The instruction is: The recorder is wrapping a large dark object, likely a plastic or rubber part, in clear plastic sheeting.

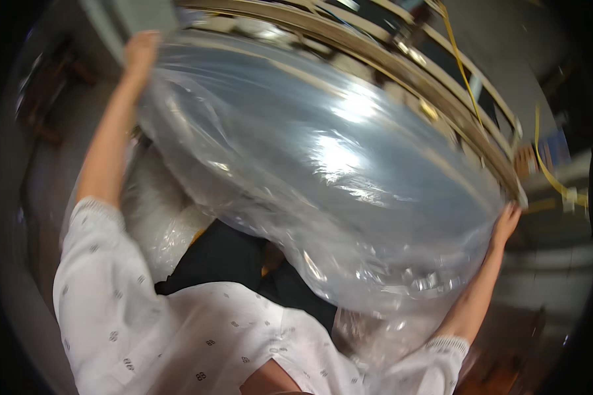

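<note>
A wide, clear plastic sheet is stretched between my two hands, with bright glare on its middle. At the far left, my left hand is closed on the sheet's corner, arm reaching out straight. My right hand is closed on the opposite edge at the right, close to the end of a long wooden rail. The sheet's near side hangs in loose folds over my lap. Motion blur hides the fine detail of my fingers.
Beyond the sheet runs a long brown wooden frame with pale slats. A yellow cord crosses it, and another yellow cord hangs at the right. More crumpled clear plastic lies beside my legs. A pale grey post stands at the far left.
</note>
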Motion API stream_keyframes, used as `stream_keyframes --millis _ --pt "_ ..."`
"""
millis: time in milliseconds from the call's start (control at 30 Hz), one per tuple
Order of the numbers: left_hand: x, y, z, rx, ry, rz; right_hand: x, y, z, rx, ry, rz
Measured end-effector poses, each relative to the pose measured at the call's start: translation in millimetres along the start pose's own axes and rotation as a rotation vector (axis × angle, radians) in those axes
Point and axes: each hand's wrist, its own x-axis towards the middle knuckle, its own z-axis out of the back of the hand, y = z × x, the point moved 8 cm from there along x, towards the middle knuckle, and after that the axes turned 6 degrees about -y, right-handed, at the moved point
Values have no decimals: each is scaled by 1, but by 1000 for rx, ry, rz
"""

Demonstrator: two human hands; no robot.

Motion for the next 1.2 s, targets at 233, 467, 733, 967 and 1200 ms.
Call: stream_keyframes --millis 233,467,733,967,1200 --pt "-8 38 -78 -538 14 195 -36 -42 -59 165 44 -270" --pt "9 23 -110 -455 82 247 -21 -40 -57 61 31 -230" --pt "12 15 -103 -242 3 323 -9 -49 -51 -122 -5 -227" --pt "7 71 -114 -640 -92 736 -14 -57 -49 -21 -59 -408" --pt "15 85 -76 -344 -313 571 -17 -25 -48 167 -104 -506"
